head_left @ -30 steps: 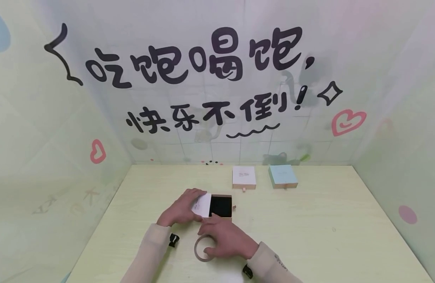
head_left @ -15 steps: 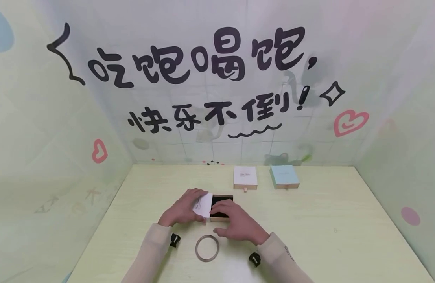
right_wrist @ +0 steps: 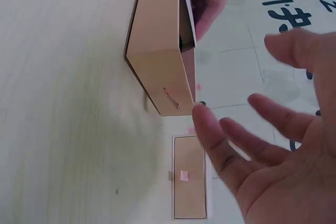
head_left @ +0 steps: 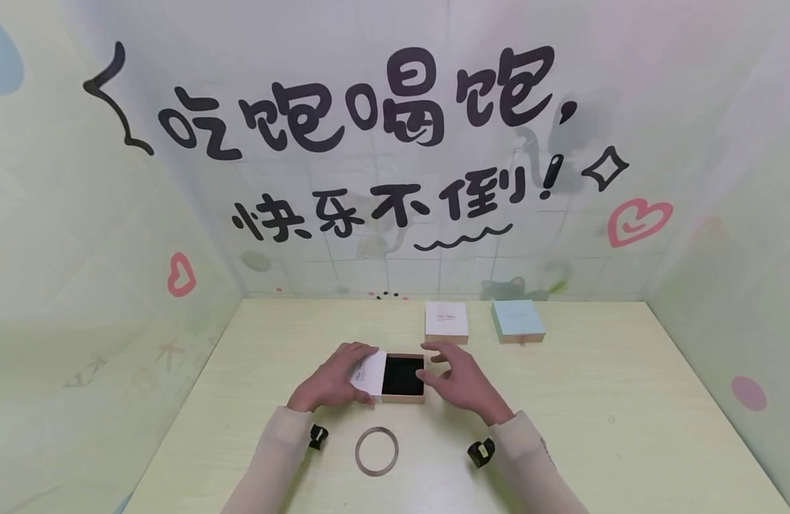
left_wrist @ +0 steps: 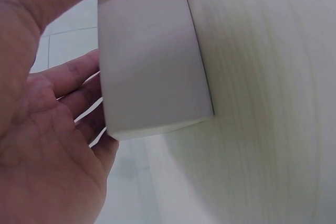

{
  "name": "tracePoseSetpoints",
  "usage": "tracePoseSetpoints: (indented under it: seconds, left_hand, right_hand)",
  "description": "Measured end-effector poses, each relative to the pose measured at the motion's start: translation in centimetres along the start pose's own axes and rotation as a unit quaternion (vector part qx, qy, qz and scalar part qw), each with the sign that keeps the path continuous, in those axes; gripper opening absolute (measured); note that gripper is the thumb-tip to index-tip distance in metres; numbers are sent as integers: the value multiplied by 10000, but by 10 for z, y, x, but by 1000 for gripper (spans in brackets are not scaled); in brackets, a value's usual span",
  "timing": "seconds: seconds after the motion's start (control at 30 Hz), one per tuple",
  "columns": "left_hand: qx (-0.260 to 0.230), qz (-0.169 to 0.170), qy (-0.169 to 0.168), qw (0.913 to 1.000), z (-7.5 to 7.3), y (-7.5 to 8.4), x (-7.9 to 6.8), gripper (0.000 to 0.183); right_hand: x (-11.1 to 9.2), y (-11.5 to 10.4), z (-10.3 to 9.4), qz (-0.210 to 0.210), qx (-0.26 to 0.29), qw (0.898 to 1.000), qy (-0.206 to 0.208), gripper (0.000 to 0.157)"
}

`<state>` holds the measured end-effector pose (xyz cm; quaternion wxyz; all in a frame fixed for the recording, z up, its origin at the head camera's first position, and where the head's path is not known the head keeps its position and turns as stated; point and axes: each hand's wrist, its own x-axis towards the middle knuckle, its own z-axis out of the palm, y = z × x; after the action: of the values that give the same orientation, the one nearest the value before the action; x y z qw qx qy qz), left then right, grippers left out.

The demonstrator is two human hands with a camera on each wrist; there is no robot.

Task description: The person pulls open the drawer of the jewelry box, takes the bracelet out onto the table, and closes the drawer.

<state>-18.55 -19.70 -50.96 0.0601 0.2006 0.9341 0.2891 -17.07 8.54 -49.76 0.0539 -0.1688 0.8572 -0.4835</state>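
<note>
A small drawer-style gift box lies on the table, its white sleeve at the left and its tan drawer pulled out to the right, with a black lining inside. My left hand grips the sleeve, thumb on the near side and fingers on the far side. Past the drawer's right end, my right hand spreads its fingers, thumb close to the edge and nothing in its hold. The right wrist view shows a ribbon pull tab on the drawer front. Nearer me, a brownish ring-shaped bangle lies flat.
Behind the work stand another white box and a mint-green box, side by side near the back wall. Printed wall panels enclose the table at the back and both sides.
My right hand has left the bangle, passed over the drawer's black lining and moved to the drawer's right end. The left hand keeps its grip on the sleeve. The bangle stays in place.
</note>
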Motion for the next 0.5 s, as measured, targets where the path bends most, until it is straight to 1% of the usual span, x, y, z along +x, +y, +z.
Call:
tracePoseSetpoints:
  seconds: [0.1, 0.17, 0.27, 0.37, 0.5]
  left_hand:
    - [20, 35, 14, 10000, -1, 1, -1, 94]
    - [2, 43, 7, 10000, -1, 2, -1, 94]
    - [-27, 9, -12, 10000, -1, 2, -1, 94]
    - [-39, -42, -22, 10000, 0, 1, -1, 94]
    - [-52, -53, -7, 10000, 0, 1, -1, 94]
  right_hand:
    - [2, 5, 1, 444, 21, 9989, 135, 49]
    - [4, 9, 2, 771, 151, 9968, 109, 47]
    - [6, 14, 5, 1135, 398, 9927, -17, 42]
    - [7, 19, 9, 1330, 556, 9895, -114, 33]
    - [8, 24, 14, 1323, 588, 9894, -107, 23]
